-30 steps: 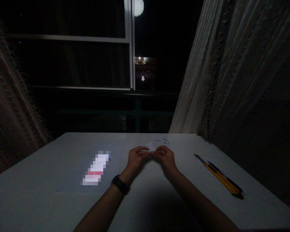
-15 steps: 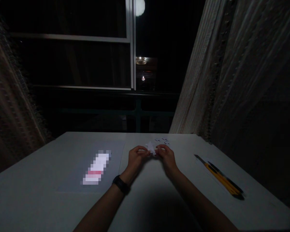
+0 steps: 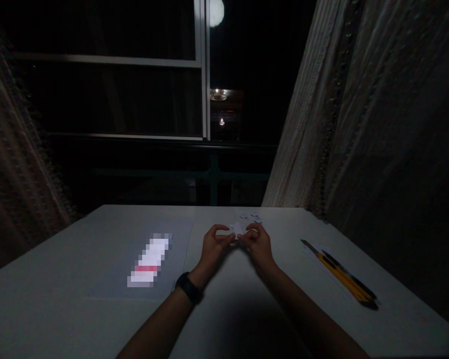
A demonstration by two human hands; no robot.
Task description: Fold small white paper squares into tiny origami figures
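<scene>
A small white piece of paper (image 3: 237, 229) is held up just above the table, between my two hands. My left hand (image 3: 216, 244) pinches its left side with thumb and fingers; a dark watch sits on that wrist. Its right side is pinched by my right hand (image 3: 259, 244). The thumbs come close together at the paper's lower edge. Its exact shape is hard to make out in the dim light. Just beyond the hands lie several small paper pieces (image 3: 255, 217) with dark marks.
On the right of the white table (image 3: 78, 319) lie a yellow utility knife (image 3: 340, 274) and a dark pen-like object beside it, over a thin white strip. To the left, a lit, blurred-out screen (image 3: 149, 262) rests on a paper sheet (image 3: 108, 279). Curtains (image 3: 295, 109) flank a dark window.
Both hands have drawn slightly closer together on the small paper, the left shifting a little to the right. The paper has turned or changed shape slightly.
</scene>
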